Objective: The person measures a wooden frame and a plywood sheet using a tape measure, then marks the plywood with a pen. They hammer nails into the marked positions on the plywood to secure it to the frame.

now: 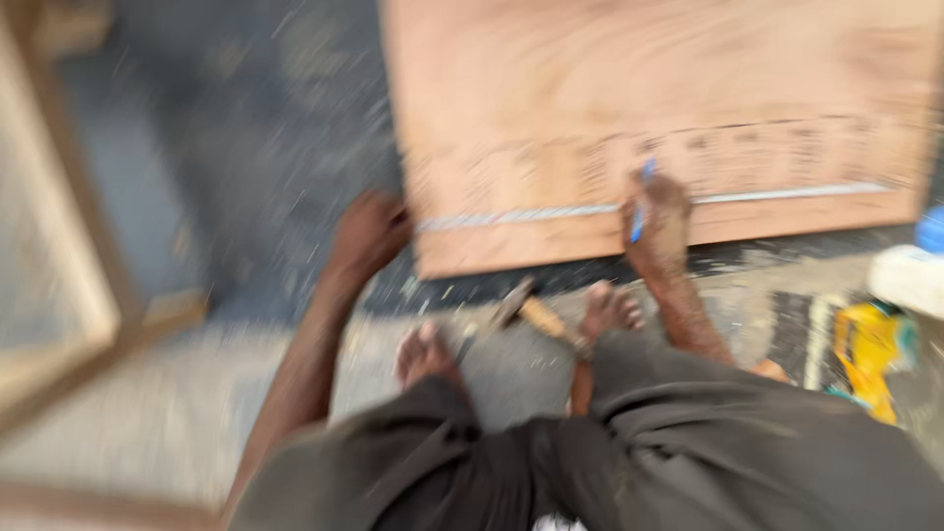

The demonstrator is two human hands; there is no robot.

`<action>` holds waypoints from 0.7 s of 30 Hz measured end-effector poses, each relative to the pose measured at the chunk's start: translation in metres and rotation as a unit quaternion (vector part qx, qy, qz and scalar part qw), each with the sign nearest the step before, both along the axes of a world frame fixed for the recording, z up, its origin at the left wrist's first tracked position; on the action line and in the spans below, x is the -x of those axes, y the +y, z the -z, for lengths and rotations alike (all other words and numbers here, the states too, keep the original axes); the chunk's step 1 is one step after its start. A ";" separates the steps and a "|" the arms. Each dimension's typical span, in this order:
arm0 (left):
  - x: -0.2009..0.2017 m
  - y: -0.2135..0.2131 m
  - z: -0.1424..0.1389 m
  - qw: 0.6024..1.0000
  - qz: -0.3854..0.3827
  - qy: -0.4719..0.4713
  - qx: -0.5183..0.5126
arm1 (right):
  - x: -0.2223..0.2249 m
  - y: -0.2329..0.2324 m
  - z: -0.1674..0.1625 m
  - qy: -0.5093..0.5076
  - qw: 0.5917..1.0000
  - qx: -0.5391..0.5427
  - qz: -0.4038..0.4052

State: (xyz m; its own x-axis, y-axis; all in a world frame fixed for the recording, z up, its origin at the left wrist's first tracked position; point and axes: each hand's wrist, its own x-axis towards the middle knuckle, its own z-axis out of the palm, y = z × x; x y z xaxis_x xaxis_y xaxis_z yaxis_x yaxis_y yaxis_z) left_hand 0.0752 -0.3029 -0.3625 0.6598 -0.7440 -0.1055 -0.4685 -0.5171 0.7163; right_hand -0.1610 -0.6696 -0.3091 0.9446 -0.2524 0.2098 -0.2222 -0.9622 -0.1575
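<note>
**Plywood sheet on the floor, ruler and blue pen in use**

Item 1. Plywood sheet (pixel 669 88): a large reddish-brown board lying flat on the floor, running up and to the right of both hands. Faint dark marks form a row across it just above the ruler; blur keeps them unreadable.

Item 2. Metal ruler (pixel 551 213): a long thin silvery strip lying on the sheet near its lower edge, spanning from just right of the left hand, under the right hand, and on toward the sheet's right edge.

Item 3. Right hand (pixel 659 221): grip closed around a blue pen (pixel 641 202), which stands nearly upright with its tip at the ruler line. The hand rests on the sheet.

Item 4. Left hand (pixel 369 234): set at the sheet's left edge, at the ruler's end. The picture is too blurred to tell whether its fingers are curled over the edge or merely pressed against it.

Item 5. Hammer (pixel 531 313): wooden handle and dark head, lying on the floor below the right hand, between the person's two bare feet (pixel 425 356).

Item 6. Floor (pixel 246 147): grey, dusted with pale sawdust.

Item 7. Wooden frame (pixel 69 246): pale timber, well to the left of the left hand.

Item 8. Yellow object (pixel 870 354): far right of the right hand, kind unclear; a white and blue object (pixel 914 270) sits just above it.
</note>
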 end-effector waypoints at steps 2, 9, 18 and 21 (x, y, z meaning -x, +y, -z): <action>-0.025 0.008 -0.014 0.984 0.029 0.135 -0.114 | 0.016 -0.026 -0.006 -0.028 0.998 -0.040 0.034; -0.138 0.022 -0.053 0.951 0.006 0.129 -0.281 | -0.059 -0.083 -0.012 -0.149 0.979 -0.117 -0.078; -0.231 -0.047 -0.047 0.950 -0.093 0.088 -0.285 | -0.206 -0.197 0.039 -0.084 0.981 -0.146 -0.094; -0.239 -0.076 -0.040 0.961 -0.083 0.076 -0.255 | -0.211 -0.227 0.052 -0.123 0.984 -0.084 -0.093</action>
